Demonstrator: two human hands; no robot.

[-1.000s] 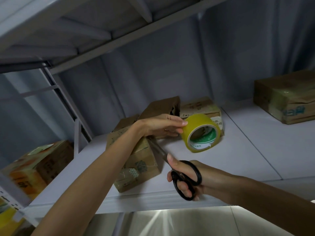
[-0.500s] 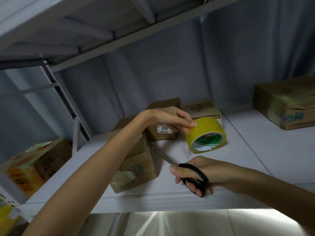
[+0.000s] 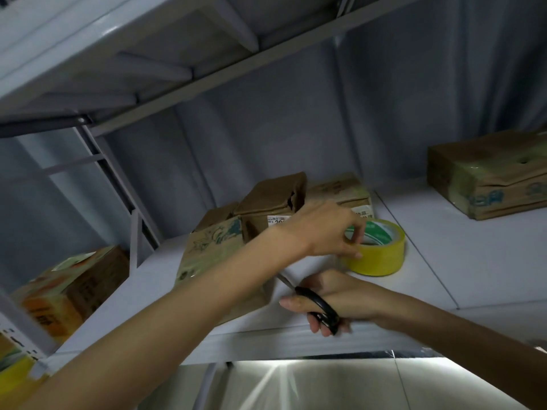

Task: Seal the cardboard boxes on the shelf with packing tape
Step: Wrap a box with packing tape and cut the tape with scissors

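Currently the tape roll (image 3: 376, 252) is pinched at its near rim by the left hand (image 3: 328, 232), flat on the shelf (image 3: 473, 261); light, stiff, slick-sided. Scissors (image 3: 318, 306) are gripped by the right hand (image 3: 331, 297), just below.

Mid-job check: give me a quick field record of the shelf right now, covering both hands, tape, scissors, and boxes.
left hand: fingers pinch the rim of the tape roll
right hand: grips the scissors, fingers through the handles
tape roll: yellow, lying flat on the shelf
scissors: black handles, blades point toward the front box, partly hidden by the left arm
front box: printed cardboard, near the shelf edge
far box: at right, apart from the hands
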